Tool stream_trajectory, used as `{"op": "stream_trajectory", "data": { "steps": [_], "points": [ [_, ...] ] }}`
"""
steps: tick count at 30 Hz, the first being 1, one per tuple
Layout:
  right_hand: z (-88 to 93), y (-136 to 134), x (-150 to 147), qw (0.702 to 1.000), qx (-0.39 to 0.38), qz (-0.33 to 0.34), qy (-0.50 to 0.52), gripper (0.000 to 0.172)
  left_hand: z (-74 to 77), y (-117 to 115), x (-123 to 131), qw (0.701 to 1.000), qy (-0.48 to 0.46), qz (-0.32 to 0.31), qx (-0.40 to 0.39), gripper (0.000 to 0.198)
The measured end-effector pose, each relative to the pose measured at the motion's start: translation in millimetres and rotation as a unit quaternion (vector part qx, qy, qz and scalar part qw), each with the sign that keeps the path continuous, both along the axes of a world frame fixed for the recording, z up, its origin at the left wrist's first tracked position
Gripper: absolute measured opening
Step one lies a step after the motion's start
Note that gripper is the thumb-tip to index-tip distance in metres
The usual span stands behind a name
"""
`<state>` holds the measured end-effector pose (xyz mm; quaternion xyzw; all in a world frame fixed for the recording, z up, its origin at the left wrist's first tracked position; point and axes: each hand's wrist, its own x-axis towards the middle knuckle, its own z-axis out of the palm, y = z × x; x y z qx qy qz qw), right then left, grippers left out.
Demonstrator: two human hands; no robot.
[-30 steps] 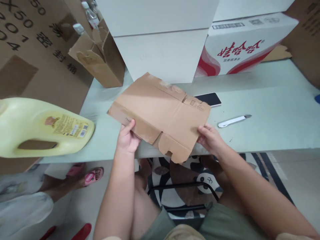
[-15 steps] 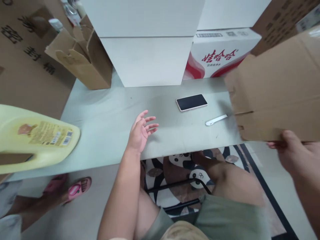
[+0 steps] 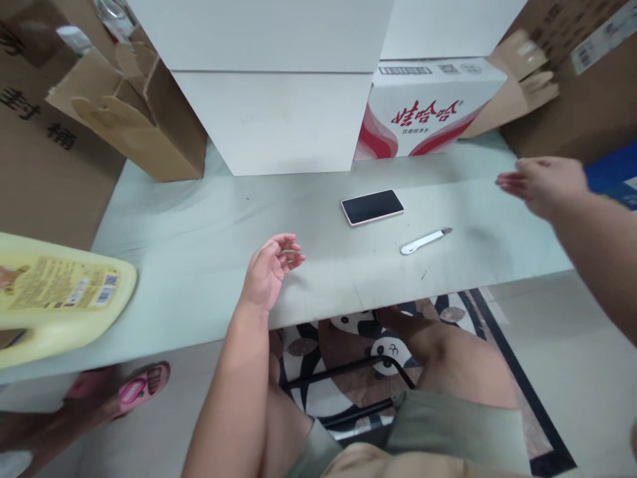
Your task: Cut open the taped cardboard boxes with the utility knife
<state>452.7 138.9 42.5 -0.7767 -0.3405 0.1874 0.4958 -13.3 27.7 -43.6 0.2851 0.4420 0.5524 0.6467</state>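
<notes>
My left hand (image 3: 269, 269) hovers over the front part of the table (image 3: 199, 265), palm turned inward, its fingers loosely bent and apart with nothing in them. At the right, my right hand (image 3: 550, 184) is raised over the table, empty, its fingers loosely stretched to the left and slightly blurred. Behind it, a brown cardboard piece (image 3: 517, 93) with flaps stands blurred beside the red-and-white carton (image 3: 423, 109). Between my hands lie a phone (image 3: 373, 207) with a dark screen and a white utility knife (image 3: 425, 241), its blade end pointing right.
Tall white boxes (image 3: 279, 119) stand at the back middle. A cardboard carrier (image 3: 144, 119) with bottles is at the back left, and a yellow jug (image 3: 74, 292) at the front left. Large brown cartons flank both sides. Another person's foot in a pink slipper (image 3: 144, 388) shows below left.
My right hand has let go of the large cardboard piece and moved up. Cardboard now stands farther back, beside the carton. My left hand stays nearly in place; the view has shifted slightly.
</notes>
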Motion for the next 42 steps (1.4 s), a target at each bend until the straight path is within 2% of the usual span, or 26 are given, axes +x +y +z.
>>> {"op": "stream_trajectory", "data": {
  "steps": [3, 6, 9, 11, 13, 15, 18, 21, 25, 27, 29, 32, 35, 38, 40, 42],
  "points": [
    [-22.3, -23, -23, 0.994, -0.088, 0.028, 0.064, 0.029, 1.9, 0, -6, 1.000, -0.009, 0.005, 0.009, 0.037],
    [-33.0, -40, -52, 0.986, -0.124, 0.079, 0.079, 0.021, 4.6, -4, -12, 0.999, -0.024, 0.036, 0.008, 0.033],
    [-35.3, -37, -92, 0.977, -0.137, 0.148, 0.062, 0.011, 9.5, -11, -17, 0.995, -0.043, 0.088, 0.005, 0.030],
    [-35.7, -26, -130, 0.967, -0.141, 0.209, 0.040, 0.009, 13.8, -17, -21, 0.990, -0.056, 0.130, 0.001, 0.027],
    [-36.5, -12, -178, 0.945, -0.143, 0.293, -0.012, 0.016, 18.1, -22, -26, 0.984, -0.067, 0.166, -0.001, 0.025],
    [-37.7, 3, -233, 0.906, -0.124, 0.395, -0.092, 0.022, 21.4, -27, -34, 0.980, -0.074, 0.184, -0.001, 0.025],
    [-38.3, 28, -325, 0.823, -0.039, 0.529, -0.202, 0.027, 24.0, -32, -49, 0.977, -0.083, 0.196, -0.005, 0.024],
    [-33.8, 55, -419, 0.765, 0.065, 0.587, -0.258, 0.028, 24.7, -34, -63, 0.972, -0.089, 0.218, -0.008, 0.026],
    [-18.1, 95, -527, 0.744, 0.153, 0.602, -0.245, 0.025, 23.5, -33, -78, 0.973, -0.076, 0.220, 0.010, 0.028],
    [-10.0, 113, -564, 0.749, 0.156, 0.600, -0.235, 0.020, 22.2, -32, -82, 0.976, -0.066, 0.208, 0.018, 0.031],
    [-4.6, 128, -587, 0.758, 0.138, 0.595, -0.229, 0.012, 21.0, -31, -85, 0.978, -0.061, 0.198, 0.023, 0.034],
    [-2.9, 132, -594, 0.759, 0.109, 0.596, -0.237, 0.008, 19.8, -32, -89, 0.978, -0.056, 0.200, 0.027, 0.034],
    [-5.1, 105, -570, 0.762, 0.126, 0.588, -0.240, 0.008, 18.1, -33, -93, 0.962, -0.031, 0.270, 0.039, 0.029],
    [-7.0, 52, -513, 0.765, 0.169, 0.588, -0.201, 0.007, 13.8, -36, -99, 0.912, 0.057, 0.402, 0.057, 0.018],
    [-8.3, 8, -458, 0.770, 0.196, 0.581, -0.177, 0.015, 9.9, -38, -103, 0.863, 0.134, 0.482, 0.068, 0.012],
    [-12.1, -39, -395, 0.781, 0.232, 0.555, -0.164, 0.021, 6.5, -39, -104, 0.826, 0.183, 0.527, 0.087, 0.013]
  ]
}}
